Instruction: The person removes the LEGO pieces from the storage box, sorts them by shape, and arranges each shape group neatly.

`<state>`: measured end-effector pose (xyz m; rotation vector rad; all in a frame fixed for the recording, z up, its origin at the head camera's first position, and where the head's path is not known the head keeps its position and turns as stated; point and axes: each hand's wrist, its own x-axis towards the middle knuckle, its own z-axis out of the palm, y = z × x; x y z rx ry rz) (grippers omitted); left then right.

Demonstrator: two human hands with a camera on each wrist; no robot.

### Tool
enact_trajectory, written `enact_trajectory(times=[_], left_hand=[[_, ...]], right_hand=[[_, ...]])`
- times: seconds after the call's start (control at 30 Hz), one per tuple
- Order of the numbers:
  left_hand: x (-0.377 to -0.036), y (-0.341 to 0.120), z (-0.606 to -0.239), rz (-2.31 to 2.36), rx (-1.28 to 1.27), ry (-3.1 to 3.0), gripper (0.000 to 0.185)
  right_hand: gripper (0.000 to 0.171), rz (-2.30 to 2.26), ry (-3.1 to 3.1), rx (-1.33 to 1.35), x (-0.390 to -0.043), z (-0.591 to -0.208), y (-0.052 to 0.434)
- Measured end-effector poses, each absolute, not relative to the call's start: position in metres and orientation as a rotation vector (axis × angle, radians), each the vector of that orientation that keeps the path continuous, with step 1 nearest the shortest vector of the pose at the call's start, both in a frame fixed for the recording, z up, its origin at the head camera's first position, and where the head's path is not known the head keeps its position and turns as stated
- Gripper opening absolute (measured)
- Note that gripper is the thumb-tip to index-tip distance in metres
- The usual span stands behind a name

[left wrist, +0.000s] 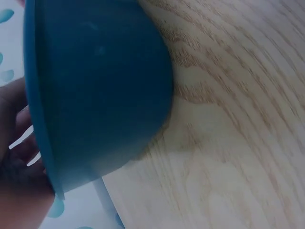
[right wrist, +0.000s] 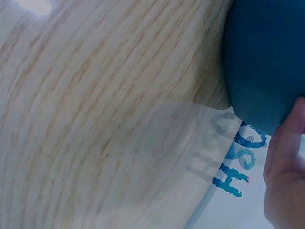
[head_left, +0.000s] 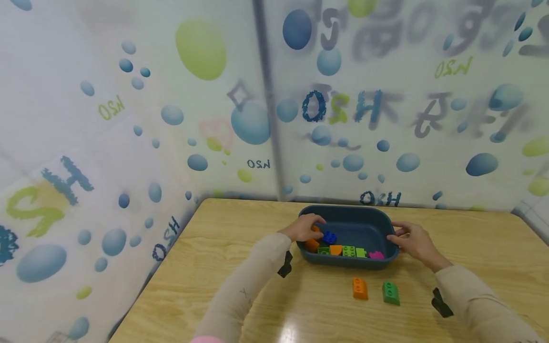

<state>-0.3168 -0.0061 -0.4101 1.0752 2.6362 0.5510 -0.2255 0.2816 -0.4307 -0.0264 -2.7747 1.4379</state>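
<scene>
Even, bright indoor light fills the head view, with a white glare patch on the table (head_left: 296, 328) at the lower centre and wide-angle bending at the edges. Both wrist views are soft and out of focus, with a grey shadow beneath the tub (left wrist: 100, 86)

We see a dark blue oval tub (head_left: 364, 227), upright on the worktop (head_left: 223, 267), holding colourful toy bricks (head_left: 343, 249).

On my feed the only lettering is on the printed wall covering (head_left: 386, 143): mirrored "H2O" in blue and green, repeated small and large. The big grey characters above are too blurred to read.
</scene>
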Motion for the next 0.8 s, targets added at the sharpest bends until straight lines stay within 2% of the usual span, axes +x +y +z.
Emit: enact_trajectory(times=[0.8], left_hand=[[-0.321,0.011,-0.420,0.558,0.934,2.732,0.043]], right_hand=[[0.054,1.425,-2.786,-0.015,-0.228,-0.430,0.282]])
